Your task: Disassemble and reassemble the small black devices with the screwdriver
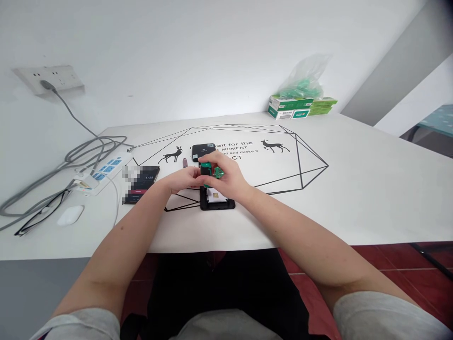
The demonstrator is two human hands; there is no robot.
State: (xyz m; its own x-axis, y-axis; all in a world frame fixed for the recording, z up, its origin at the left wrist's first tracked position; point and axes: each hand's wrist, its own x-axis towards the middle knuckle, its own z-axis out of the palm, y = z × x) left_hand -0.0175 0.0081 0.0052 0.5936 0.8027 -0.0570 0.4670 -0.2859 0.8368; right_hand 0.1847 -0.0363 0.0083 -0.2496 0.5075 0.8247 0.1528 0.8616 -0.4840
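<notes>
Table: white, printed. Your right hand and left hand meet above the black case. Green piece sits between them: your right clasps it; left's grip is too hidden to tell.

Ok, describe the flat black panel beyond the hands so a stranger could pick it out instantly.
On the white tabletop, look between the two printed black deer. The flat black rectangular panel partly covers the black lettering there, beyond the bare right hand. Pale corner stickers set it apart from the black, white-centred tray nearer the front edge.
</notes>
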